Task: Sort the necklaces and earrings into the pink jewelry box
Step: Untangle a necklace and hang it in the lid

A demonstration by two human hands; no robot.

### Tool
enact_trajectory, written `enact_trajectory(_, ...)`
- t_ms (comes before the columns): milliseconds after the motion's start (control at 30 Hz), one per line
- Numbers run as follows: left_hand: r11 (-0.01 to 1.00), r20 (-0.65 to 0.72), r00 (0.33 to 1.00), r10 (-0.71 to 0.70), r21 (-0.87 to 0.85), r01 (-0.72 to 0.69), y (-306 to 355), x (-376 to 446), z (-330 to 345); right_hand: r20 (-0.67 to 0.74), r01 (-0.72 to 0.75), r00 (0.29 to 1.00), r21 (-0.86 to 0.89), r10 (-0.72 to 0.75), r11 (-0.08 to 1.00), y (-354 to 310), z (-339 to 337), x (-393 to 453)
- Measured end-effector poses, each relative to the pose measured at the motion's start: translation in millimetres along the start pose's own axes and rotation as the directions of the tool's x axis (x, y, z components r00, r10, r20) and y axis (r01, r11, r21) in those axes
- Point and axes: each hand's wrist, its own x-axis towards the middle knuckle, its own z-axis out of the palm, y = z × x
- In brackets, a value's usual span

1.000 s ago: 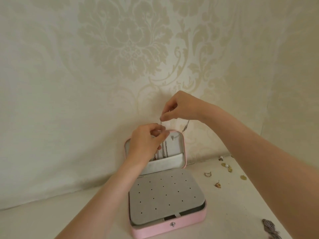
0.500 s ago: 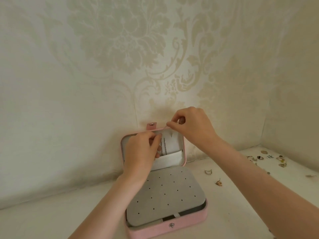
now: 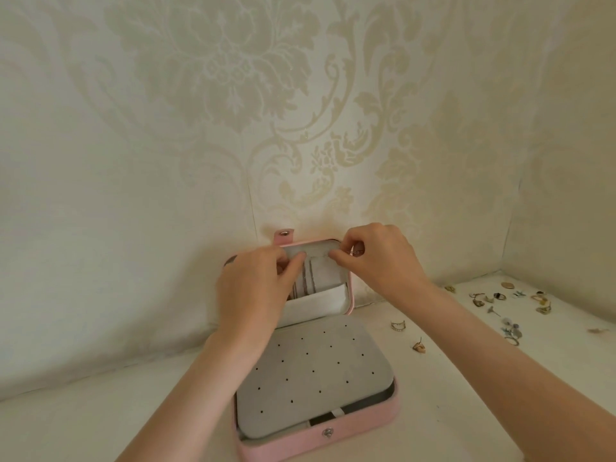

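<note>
Both my hands are up at the raised lid [image 3: 348, 296] of the pink jewelry box [image 3: 320, 441], which stands open on the worktop [image 3: 100, 425] against the wallpapered wall [image 3: 200, 128]. My right hand [image 3: 376, 258] pinches something fine between thumb and forefinger at the lid's top edge; I take it for the end of a necklace [image 3: 356, 252], though only a glint of chain shows by my fingers. My left hand [image 3: 255, 288] has its fingers curled in against the lid's lining, and I cannot tell whether they grip the chain or only steady the lid. A few chains [image 3: 308, 281] already hang down the lining into the pale pocket [image 3: 320, 305] below.

Those hanging chains are my worry: they lie close side by side, and if the new one swings across them it could tangle. If my pinch slips before the end is fixed at the top, I expect the chain would drop into the pocket in a heap. Pressing too hard on the lid might tip it back against the wall or shift the whole box.

Below, the grey earring pad [image 3: 313, 378] has nothing in its holes, and the earrings [image 3: 500, 305] lie scattered on the worktop to my right, two [image 3: 418, 346] nearer the box. My right forearm passes just above them, so a careless sweep could knock small pieces off.
</note>
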Motion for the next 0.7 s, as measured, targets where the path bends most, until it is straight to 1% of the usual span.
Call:
enact_trajectory(67, 0.986, -0.101, 0.983, 0.154, -0.056, -0.16, 2, -4, 0, 0.062, 0.023, 0.998, 0.01, -0.024, 1.0, 1, -3, -2)
enact_trajectory(100, 0.969, -0.101, 0.969, 0.226, -0.076, -0.234, 4, -6, 2, 0.107, 0.043, 0.993, 0.008, -0.044, 0.999, 0, -4, -4)
enact_trajectory(167, 0.947, 0.005, 0.951, 0.308, -0.091, -0.307, 4, -7, 9, 0.186, 0.095, 0.978, 0.012, -0.095, 0.995, -3, -4, -6)
enact_trajectory(200, 0.941, 0.061, 0.942, 0.329, -0.101, -0.322, 3, -8, 13, 0.211, 0.114, 0.97, 0.026, -0.117, 0.993, -4, -4, -7)
enact_trajectory(233, 0.937, 0.088, 0.936, 0.341, -0.108, -0.332, 1, -8, 16, 0.227, 0.124, 0.965, 0.045, -0.131, 0.991, -6, -4, -7)
enact_trajectory(267, 0.943, 0.117, 0.939, 0.323, -0.119, -0.31, 1, -9, 18, 0.237, 0.129, 0.961, 0.067, -0.141, 0.989, -7, -5, -6)
enact_trajectory(333, 0.958, 0.129, 0.959, 0.25, -0.174, -0.227, -2, -11, 21, 0.254, 0.144, 0.953, 0.096, -0.164, 0.985, -8, -6, -4)
enact_trajectory(400, 0.956, 0.082, 0.979, 0.186, -0.247, -0.161, -3, -13, 20, 0.265, 0.156, 0.948, 0.091, -0.175, 0.984, -9, -7, -1)
enact_trajectory(467, 0.938, 0.009, 0.996, 0.09, -0.337, -0.081, -4, -13, 14, 0.27, 0.157, 0.947, 0.09, -0.176, 0.983, -10, -8, 1)
enact_trajectory(533, 0.905, -0.012, 1.0, 0.001, -0.426, -0.006, -3, -11, 9, 0.262, 0.17, 0.946, 0.099, -0.191, 0.98, -15, -10, 5)
enact_trajectory(667, 0.85, 0.109, 0.994, 0.012, -0.524, 0.048, 0, -6, 3, 0.206, 0.213, 0.952, 0.089, -0.227, 0.973, -25, -12, 17)
enact_trajectory(700, 0.836, 0.114, 0.994, -0.001, -0.545, 0.063, 0, -3, 1, 0.19, 0.221, 0.954, 0.081, -0.233, 0.972, -26, -12, 20)
